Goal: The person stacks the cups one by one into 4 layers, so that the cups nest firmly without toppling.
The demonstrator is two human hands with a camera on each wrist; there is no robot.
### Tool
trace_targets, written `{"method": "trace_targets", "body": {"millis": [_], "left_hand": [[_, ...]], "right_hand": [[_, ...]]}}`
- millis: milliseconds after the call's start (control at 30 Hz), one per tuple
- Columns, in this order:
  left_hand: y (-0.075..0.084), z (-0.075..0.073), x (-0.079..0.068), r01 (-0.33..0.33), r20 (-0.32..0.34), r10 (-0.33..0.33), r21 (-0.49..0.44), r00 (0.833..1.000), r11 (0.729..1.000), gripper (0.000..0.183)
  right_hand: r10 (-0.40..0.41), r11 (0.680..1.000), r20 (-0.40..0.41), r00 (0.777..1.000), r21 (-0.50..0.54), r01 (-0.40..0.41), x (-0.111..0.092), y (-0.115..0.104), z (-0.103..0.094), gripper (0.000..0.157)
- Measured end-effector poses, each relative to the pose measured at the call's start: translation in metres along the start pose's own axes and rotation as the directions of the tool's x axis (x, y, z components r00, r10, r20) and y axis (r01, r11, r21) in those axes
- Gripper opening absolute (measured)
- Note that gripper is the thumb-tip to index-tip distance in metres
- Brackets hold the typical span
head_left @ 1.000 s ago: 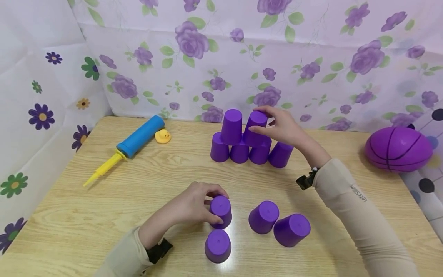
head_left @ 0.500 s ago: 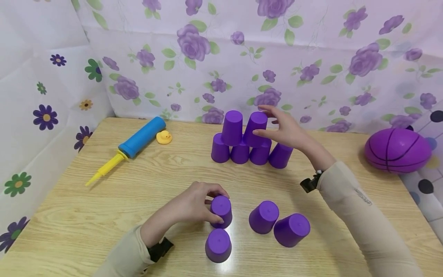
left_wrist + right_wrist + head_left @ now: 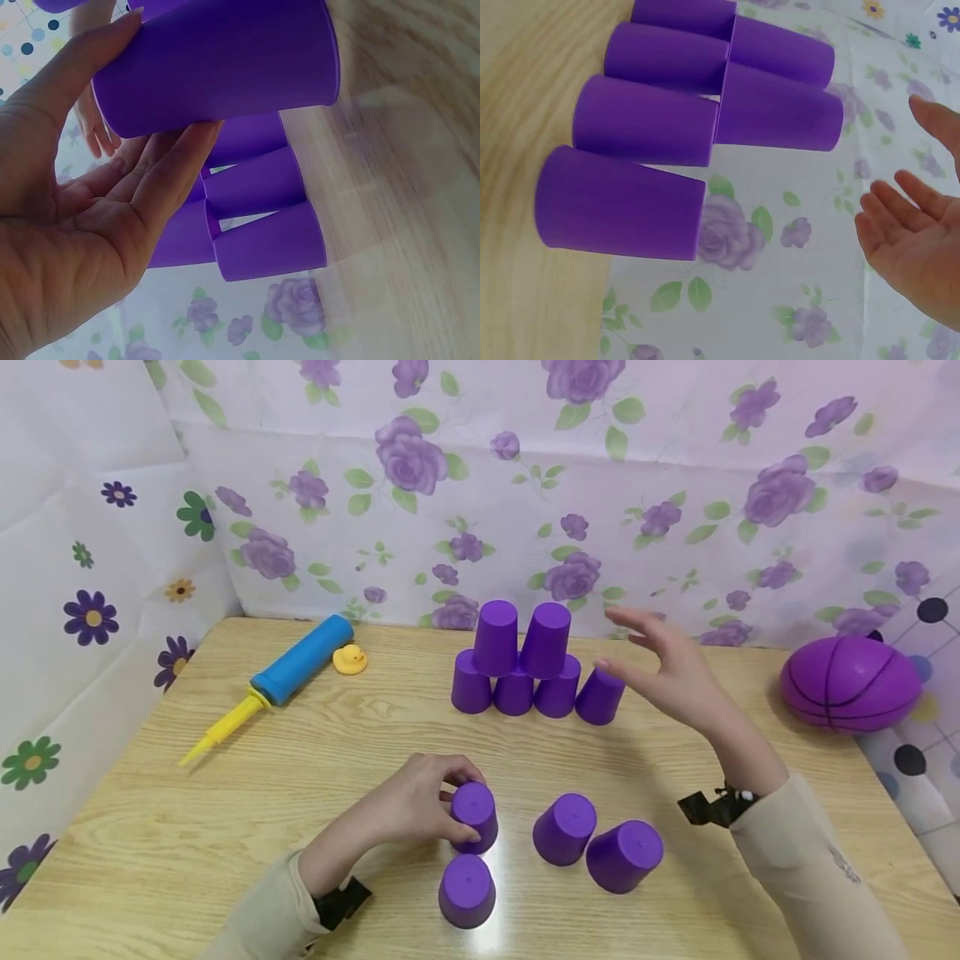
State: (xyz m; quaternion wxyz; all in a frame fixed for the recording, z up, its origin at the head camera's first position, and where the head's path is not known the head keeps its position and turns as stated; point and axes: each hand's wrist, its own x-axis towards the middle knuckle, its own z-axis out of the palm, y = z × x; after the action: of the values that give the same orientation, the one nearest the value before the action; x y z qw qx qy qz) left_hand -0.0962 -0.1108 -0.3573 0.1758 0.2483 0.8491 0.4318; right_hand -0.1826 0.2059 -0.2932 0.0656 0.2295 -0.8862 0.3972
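At the back of the table several upside-down purple cups stand in a row, among them the rightmost cup (image 3: 601,697). Two more form an upper tier: the left upper cup (image 3: 497,639) and the right upper cup (image 3: 546,641), side by side. My right hand (image 3: 675,681) is in the air right of the tier, thumb and fingers spread, holding nothing; the right wrist view shows it apart from the cups. Nearer to me, my left hand (image 3: 414,802) grips an upside-down cup (image 3: 476,818) between thumb and fingers. Just in front of that is another cup (image 3: 467,892).
Two loose upside-down cups, the left one (image 3: 565,829) and the right one (image 3: 625,857), stand at the front right. A blue and yellow hand pump (image 3: 300,662) and a yellow rubber duck (image 3: 349,659) lie at left. A purple ball (image 3: 851,683) sits at far right.
My right hand has let go of the right upper cup and moved away to the right. That cup stays on the row. My left hand keeps its grip in the same place.
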Motion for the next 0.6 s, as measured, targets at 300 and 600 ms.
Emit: {"method": "trace_targets", "body": {"millis": [300, 600], "left_hand": [[0.003, -0.005, -0.001, -0.004, -0.042, 0.004, 0.015, 0.999, 1.000, 0.039], [0.004, -0.012, -0.003, -0.032, -0.150, 0.029, -0.022, 0.988, 0.999, 0.042]], "right_hand": [[-0.103, 0.993, 0.047, 0.994, 0.058, 0.101, -0.033, 0.003, 0.009, 0.058], [-0.120, 0.990, 0.187, 0.975, 0.100, 0.103, -0.051, 0.010, 0.025, 0.054]]}}
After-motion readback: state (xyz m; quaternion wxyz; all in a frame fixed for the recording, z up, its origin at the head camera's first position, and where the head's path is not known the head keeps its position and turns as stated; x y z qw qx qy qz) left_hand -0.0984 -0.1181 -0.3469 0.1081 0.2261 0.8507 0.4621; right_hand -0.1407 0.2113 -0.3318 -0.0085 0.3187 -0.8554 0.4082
